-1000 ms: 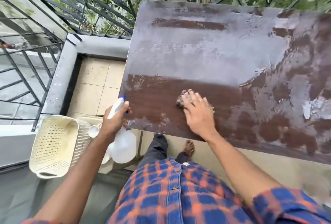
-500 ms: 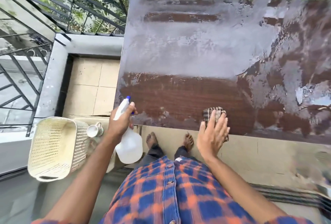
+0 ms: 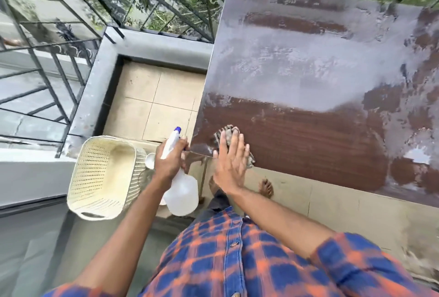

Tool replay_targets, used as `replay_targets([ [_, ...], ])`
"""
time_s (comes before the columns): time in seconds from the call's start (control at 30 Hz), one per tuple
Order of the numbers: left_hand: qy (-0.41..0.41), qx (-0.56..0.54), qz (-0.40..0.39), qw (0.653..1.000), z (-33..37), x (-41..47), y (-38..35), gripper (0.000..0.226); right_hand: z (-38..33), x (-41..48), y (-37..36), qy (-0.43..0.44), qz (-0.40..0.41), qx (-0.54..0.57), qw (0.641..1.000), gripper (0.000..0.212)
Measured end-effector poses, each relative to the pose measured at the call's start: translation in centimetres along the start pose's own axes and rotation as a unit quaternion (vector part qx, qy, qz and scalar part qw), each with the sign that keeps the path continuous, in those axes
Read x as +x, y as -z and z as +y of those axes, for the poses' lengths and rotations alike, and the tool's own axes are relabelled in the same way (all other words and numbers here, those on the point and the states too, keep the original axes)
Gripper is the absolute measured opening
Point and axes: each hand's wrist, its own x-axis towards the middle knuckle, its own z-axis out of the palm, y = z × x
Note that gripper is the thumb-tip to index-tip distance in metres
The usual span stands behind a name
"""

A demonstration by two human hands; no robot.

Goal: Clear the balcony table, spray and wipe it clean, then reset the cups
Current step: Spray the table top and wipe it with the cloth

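While the left hand (image 3: 169, 162) grips the light spray bottle (image 3: 181, 192) by its neck, the flat, open right hand (image 3: 231, 162) presses the soft, limp cloth (image 3: 226, 131) onto the table's (image 3: 308, 64) wet, probably slippery near-left corner.

Most of the checked cloth (image 3: 227, 133) is buried under the flat right hand (image 3: 231, 162), so only its fringe at 12 and 3 o'clock can be seen. The table (image 3: 308, 78) gets chopped off at the 3 o'clock edge. The white cup (image 3: 150, 160) is half blocked by the left hand (image 3: 169, 162) and the basket (image 3: 104, 175), and its handle can't be made out.
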Motion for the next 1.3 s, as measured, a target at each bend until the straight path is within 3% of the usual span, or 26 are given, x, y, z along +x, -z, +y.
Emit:
replay_targets([
  [0.17, -0.002, -0.012, 0.015, 1.0, -0.2, 1.1, 3.1, 0.029, -5.0, 2.5, -1.9, 0.224, -0.1, -0.082, 0.966, 0.066],
  [0.27, 0.007, -0.017, 0.008, 1.0, -0.4, 1.5, 4.3, 0.054, -5.2, 4.4, -1.2, 0.336, -0.141, -0.103, 0.926, 0.06],
  [0.4, -0.013, -0.007, -0.01, 1.0, -0.8, 1.9, 4.6, 0.03, -1.3, 5.3, 0.8, 0.442, -0.161, -0.126, 0.873, 0.06],
  [0.6, -0.022, -0.004, -0.053, 0.998, 0.0, 1.9, 3.2, 0.019, 9.0, 2.1, 5.7, 0.405, -0.152, -0.167, 0.886, 0.052],
  [0.77, -0.029, 0.006, -0.062, 0.998, 0.5, 2.3, 2.4, 0.02, 15.0, -0.6, 9.3, 0.275, -0.16, -0.193, 0.928, 0.057],
  [0.87, -0.026, 0.001, -0.063, 0.998, 0.8, 2.5, 2.3, 0.021, 11.9, 0.1, 8.5, 0.253, -0.165, -0.18, 0.936, 0.058],
  [1.1, -0.037, -0.001, -0.05, 0.998, 0.8, 3.4, 2.7, 0.021, -1.6, 6.1, 3.2, 0.314, -0.198, -0.127, 0.92, 0.06],
  [1.23, -0.035, -0.018, -0.052, 0.998, 1.3, 4.0, 2.9, 0.02, -1.2, 8.1, 3.7, 0.366, -0.227, -0.152, 0.89, 0.059],
  [1.3, -0.034, -0.015, -0.051, 0.998, 1.7, 4.4, 3.1, 0.019, 0.4, 10.6, 5.0, 0.343, -0.224, -0.151, 0.9, 0.059],
])
